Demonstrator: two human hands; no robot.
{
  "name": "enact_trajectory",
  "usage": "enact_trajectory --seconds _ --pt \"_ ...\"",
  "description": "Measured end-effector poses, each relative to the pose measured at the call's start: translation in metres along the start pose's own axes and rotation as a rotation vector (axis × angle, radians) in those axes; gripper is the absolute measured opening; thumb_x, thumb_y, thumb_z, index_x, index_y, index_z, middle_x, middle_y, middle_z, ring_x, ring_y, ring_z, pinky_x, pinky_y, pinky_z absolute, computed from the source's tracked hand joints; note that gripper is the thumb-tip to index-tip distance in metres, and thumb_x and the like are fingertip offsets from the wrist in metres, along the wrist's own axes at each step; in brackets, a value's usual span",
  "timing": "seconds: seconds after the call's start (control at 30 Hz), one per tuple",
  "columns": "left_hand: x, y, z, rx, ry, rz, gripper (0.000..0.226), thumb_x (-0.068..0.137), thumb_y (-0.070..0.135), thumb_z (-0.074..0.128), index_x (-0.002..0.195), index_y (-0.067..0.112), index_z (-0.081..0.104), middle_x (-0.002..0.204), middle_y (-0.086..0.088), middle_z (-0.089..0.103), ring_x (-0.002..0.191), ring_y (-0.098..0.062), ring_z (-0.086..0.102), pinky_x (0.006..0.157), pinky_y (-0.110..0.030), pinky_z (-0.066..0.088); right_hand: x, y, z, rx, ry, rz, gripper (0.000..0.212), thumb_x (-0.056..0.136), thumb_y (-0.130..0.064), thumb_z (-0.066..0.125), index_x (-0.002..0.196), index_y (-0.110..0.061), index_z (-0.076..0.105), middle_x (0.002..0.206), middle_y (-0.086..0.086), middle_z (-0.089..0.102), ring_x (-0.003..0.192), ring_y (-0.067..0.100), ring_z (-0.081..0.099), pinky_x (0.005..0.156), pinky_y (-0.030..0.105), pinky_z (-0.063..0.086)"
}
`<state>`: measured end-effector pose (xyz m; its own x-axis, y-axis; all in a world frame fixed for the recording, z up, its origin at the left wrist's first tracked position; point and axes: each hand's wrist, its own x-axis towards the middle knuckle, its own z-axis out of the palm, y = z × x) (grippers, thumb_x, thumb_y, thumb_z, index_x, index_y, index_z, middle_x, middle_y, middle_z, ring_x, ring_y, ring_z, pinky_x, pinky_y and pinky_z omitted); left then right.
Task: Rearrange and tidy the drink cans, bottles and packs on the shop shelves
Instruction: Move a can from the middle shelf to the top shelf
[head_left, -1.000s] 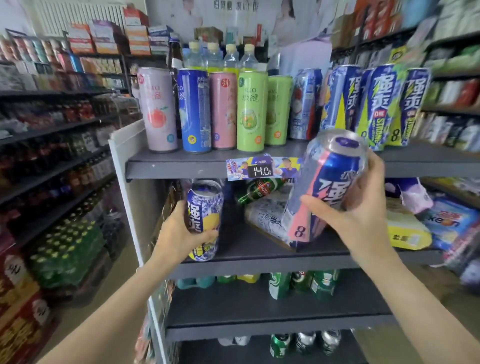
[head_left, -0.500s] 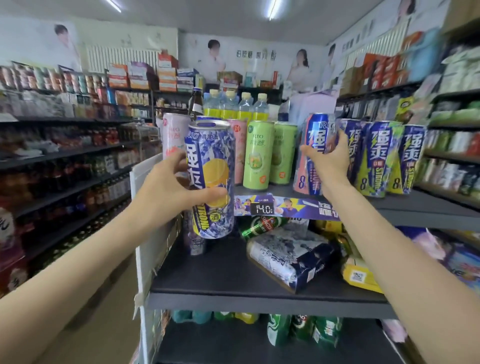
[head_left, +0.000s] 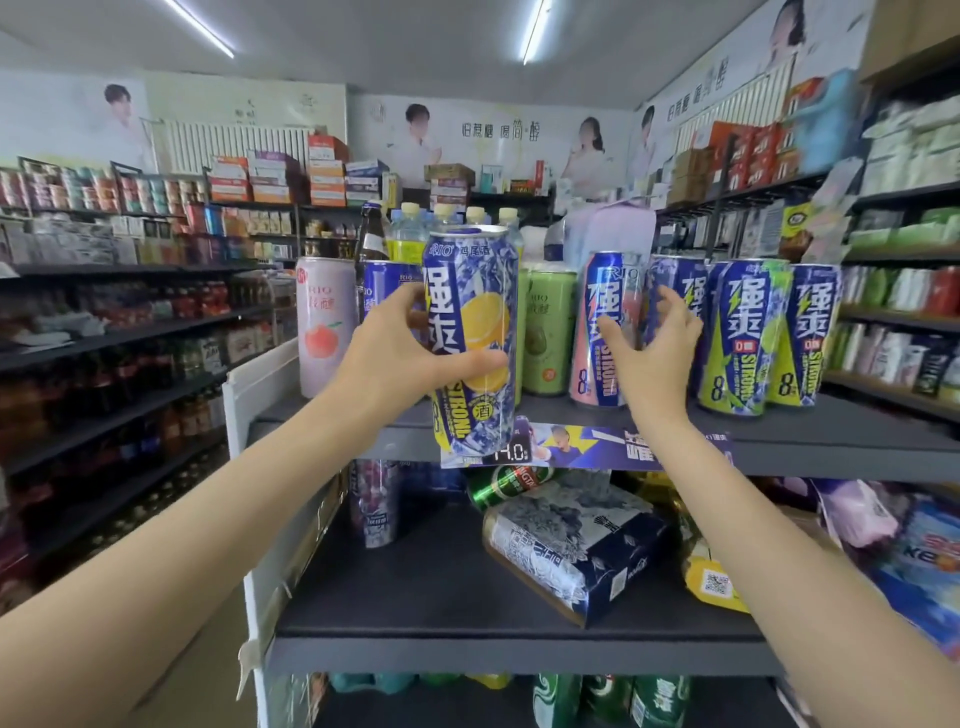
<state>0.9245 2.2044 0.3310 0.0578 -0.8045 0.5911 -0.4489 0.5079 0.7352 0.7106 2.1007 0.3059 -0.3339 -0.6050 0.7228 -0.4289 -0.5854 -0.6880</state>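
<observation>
Lemon can, upright, clamped mid-body in left hand before top shelf. Right hand spread, fingers apart beside pink-blue can standing on shelf. Likely rigid, slick, fairly heavy if full; grip mid-wall.

Lemon can reads "RIO", "STRONG"; price tag shows "14.0".

The left hand grips a lemon can before the top shelf's front edge; the right hand, fingers spread, is just beside the upright pink-and-blue can.
</observation>
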Motion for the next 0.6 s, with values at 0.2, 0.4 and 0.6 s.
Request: enact_trajectory --seconds 0.2,0.4,0.6 --pt "0.013 0.012 0.020 -0.096 -0.090 0.009 0.048 0.065 0.024 0.082 0.103 0.030 0.053 0.090 0.017 0.058 0.073 0.015 0.053 0.063 -0.006 0.045 -0.065 -0.022 -0.037 0.096 -0.645 -0.141 0.077 0.073 -0.048 0.072 0.135 -0.042 0.027 0.137 -0.023 0.039 0.128 -0.008 0.036 0.106 0.017 0.030" --pt "0.029 0.034 0.071 -0.162 -0.291 0.041 0.056 0.067 0.023 0.081 0.117 0.019 0.056 0.100 0.008 0.066 0.090 0.002 0.061 0.080 -0.020 0.052 -0.060 -0.025 -0.038 0.216 -0.434 -0.088 0.094 0.079 -0.036 0.070 0.147 -0.036 0.004 0.150 -0.026 0.015 0.136 -0.009 0.017 0.112 0.021 0.020" --pt "0.057 0.036 0.104 -0.111 -0.350 0.083 0.076 0.081 0.030 0.069 0.143 0.031 0.025 0.127 0.005 0.043 0.115 -0.009 0.047 0.091 -0.024 0.038 -0.031 -0.003 -0.095 0.030 -0.146 -0.202 0.095 0.081 -0.012 0.071 0.137 -0.044 0.001 0.153 -0.016 0.013 0.141 0.004 0.019 0.116 0.028 0.021"
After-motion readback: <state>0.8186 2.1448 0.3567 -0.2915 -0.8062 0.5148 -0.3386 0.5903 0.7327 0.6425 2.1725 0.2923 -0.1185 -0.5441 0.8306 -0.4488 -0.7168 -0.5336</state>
